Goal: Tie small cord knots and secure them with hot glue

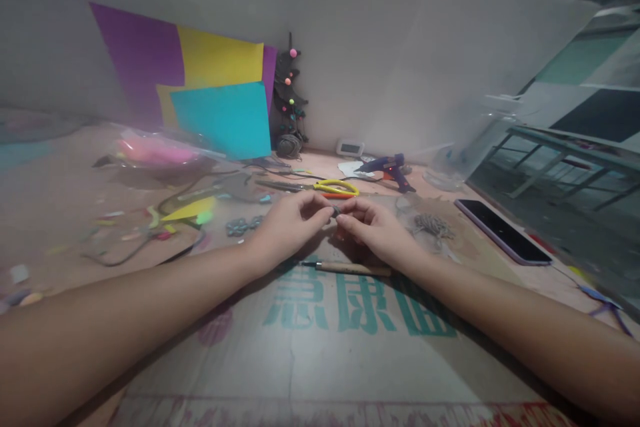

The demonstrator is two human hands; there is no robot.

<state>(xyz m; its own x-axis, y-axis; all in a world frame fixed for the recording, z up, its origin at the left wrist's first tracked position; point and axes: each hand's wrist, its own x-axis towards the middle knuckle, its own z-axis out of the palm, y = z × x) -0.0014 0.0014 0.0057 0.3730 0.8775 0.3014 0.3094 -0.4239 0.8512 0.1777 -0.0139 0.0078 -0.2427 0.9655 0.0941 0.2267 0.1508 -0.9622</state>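
A small dark grey piece [336, 211] is pinched between the fingertips of both hands; its exact kind is too small to tell. My left hand [293, 223] is closed on its left side, thumb and index finger together. From the right, my right hand [373, 227] grips it the same way. Just below the hands lies a thin tool with a wooden handle [353, 269] and a dark metal tip. Grey rounded pieces [239, 226] rest left of my left hand, partly hidden by it. Beside my right hand is a heap of grey twisted strands [433, 227].
Yellow-handled scissors [336, 187] and a purple glue gun [387, 167] lie behind the hands. At right is a phone [503, 232]. Coloured sheets [220, 120] and a dark tree-shaped ornament [290, 100] lean on the wall. Scraps and a plastic bag [160, 150] are at left.
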